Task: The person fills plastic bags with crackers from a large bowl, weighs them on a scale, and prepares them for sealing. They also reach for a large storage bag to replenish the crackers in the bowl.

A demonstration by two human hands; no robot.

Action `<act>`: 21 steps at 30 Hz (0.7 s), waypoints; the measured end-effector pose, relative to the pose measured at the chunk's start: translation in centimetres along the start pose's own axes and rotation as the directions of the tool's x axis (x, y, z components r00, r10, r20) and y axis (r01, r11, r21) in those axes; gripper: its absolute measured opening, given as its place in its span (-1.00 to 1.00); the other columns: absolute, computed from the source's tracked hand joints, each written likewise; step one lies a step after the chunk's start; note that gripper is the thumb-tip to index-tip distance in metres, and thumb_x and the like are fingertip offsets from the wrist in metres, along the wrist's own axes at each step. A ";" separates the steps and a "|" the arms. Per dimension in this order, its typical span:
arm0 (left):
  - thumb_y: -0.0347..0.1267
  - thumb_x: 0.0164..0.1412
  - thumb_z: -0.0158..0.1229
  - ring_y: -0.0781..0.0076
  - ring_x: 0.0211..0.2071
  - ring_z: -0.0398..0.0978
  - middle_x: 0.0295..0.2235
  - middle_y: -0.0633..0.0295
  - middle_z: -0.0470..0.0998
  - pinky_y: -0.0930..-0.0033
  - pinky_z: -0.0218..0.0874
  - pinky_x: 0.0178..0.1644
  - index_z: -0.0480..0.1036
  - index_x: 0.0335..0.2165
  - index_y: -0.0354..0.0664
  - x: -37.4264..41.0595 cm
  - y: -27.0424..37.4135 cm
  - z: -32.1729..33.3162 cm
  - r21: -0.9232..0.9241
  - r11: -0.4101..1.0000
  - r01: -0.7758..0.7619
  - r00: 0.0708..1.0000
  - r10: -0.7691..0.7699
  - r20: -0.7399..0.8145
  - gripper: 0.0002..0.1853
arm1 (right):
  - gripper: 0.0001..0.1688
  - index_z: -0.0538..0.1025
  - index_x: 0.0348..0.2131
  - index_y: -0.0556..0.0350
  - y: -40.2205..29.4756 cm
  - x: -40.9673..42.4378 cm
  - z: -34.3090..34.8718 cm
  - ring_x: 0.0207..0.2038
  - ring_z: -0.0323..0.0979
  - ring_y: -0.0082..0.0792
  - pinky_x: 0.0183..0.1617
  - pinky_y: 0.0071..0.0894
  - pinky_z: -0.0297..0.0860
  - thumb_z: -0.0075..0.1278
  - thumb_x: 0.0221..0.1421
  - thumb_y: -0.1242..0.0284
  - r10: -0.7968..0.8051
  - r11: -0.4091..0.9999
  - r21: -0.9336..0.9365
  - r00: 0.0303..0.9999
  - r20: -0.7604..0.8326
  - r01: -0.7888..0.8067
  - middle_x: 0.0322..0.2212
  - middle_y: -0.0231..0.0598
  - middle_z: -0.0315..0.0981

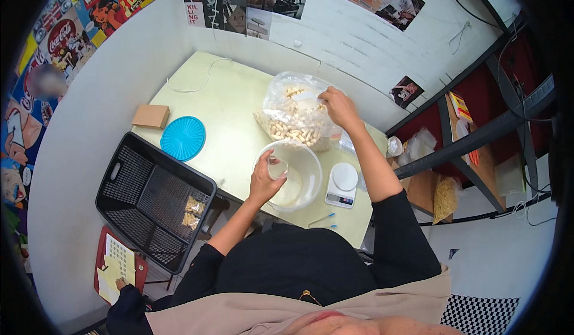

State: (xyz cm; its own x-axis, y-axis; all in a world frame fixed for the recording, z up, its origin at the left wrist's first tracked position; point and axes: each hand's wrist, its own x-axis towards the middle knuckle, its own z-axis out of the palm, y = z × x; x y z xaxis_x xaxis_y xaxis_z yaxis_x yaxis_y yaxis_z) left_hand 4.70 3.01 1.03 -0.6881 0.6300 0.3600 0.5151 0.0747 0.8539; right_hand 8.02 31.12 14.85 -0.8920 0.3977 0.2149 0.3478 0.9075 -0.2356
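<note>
My left hand holds a small clear cup over a round translucent plastic tub. Pale residue lies at the bottom of the tub. Behind it stands a large clear plastic bag with many pale, stick-like snack pieces inside. The fingers of my right hand pinch the upper right part of this bag, near its opening. To the right of the tub sits a white digital kitchen scale with a round platform. Tongs with blue tips lie near the table's front edge.
A blue ribbed lid and a brown cardboard box occupy the table's left side. Beside the table, a black plastic crate holds small filled packets. At lower left, another person's hand rests by papers. A metal-framed shelf stands right.
</note>
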 end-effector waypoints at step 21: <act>-0.37 -0.11 0.35 0.12 -0.15 0.48 -0.25 0.12 0.52 0.15 0.26 -0.01 0.20 0.12 -0.21 0.4 0.0 0.1 0.066 0.996 0.054 0.999 -0.054 -0.008 -0.20 | -0.72 0.65 -0.27 -0.01 3.0 3.9 6.9 -0.15 0.45 -0.03 -0.09 -0.07 0.38 -0.06 0.05 0.50 -0.004 1.000 0.022 0.997 0.075 0.002 -0.29 -0.09 0.49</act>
State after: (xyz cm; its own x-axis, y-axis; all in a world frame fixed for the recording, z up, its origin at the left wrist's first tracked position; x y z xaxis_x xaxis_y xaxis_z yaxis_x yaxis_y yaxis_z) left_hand 4.49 3.36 1.17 -0.7188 0.6188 0.3168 0.5100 0.1596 0.8453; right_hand 3.63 34.42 8.46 -0.9124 0.3828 0.1445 0.3392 0.9051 -0.2564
